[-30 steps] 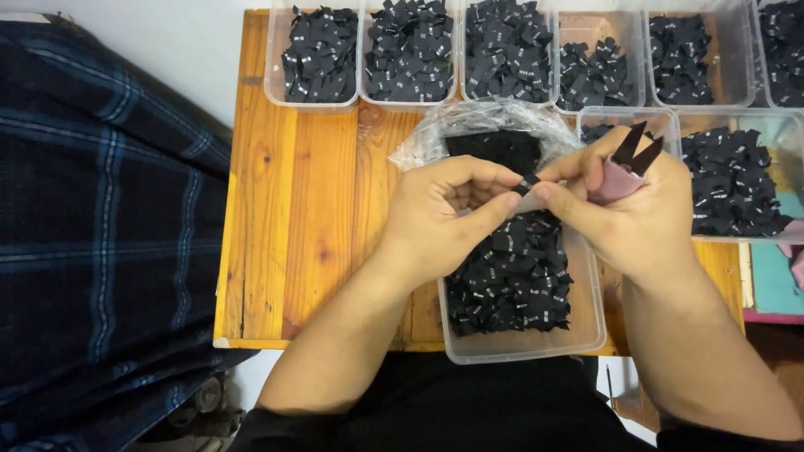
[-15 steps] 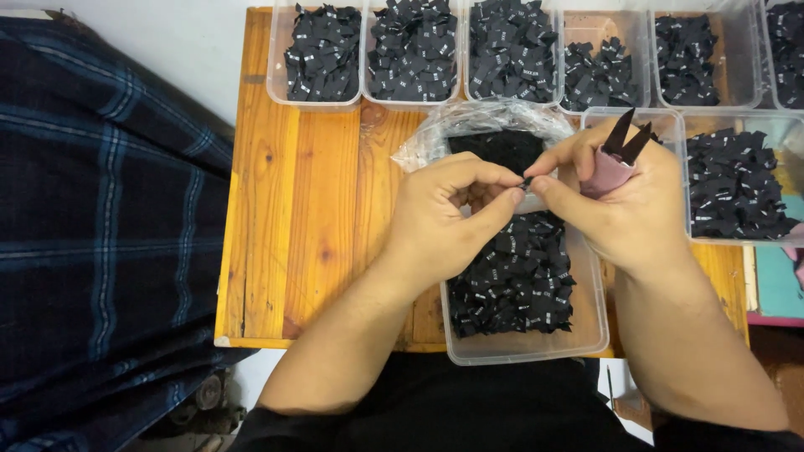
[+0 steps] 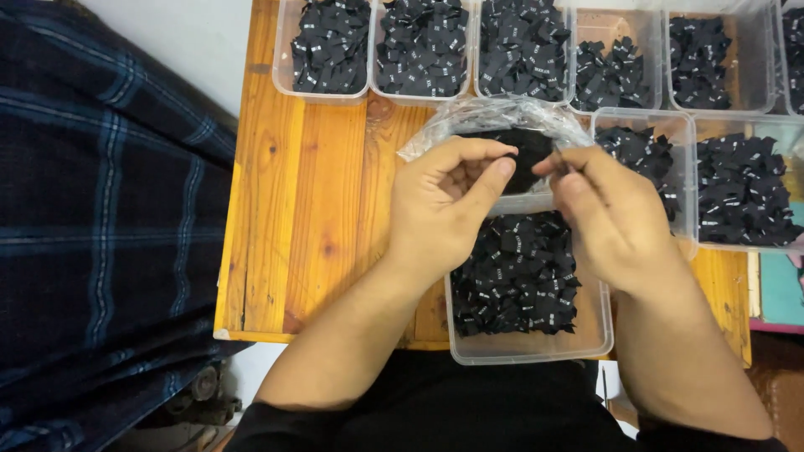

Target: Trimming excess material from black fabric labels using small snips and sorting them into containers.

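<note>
A dark plaid cloth (image 3: 92, 234) lies at the far left, at 9 o'clock from the wooden table (image 3: 310, 209). The left hand (image 3: 444, 209) hovers over the table's middle, thumb and forefinger curled toward each other with the tips close, the other fingers bent behind. Whether they pinch anything cannot be told. At 3 o'clock from it, the right hand (image 3: 615, 218) has its fingers pressed together, the tips turned toward 9 o'clock; what they grip is hidden.

Between the two hands lies a clear plastic bag (image 3: 494, 121) with black contents, its long axis running from 9 to 3 o'clock. At 6 o'clock from the hands sits a clear tub (image 3: 523, 351) filled with small black labels (image 3: 519, 276), its long axis running from 12 to 6 o'clock. A row of similar tubs (image 3: 419, 50) runs along the 12 o'clock edge.
</note>
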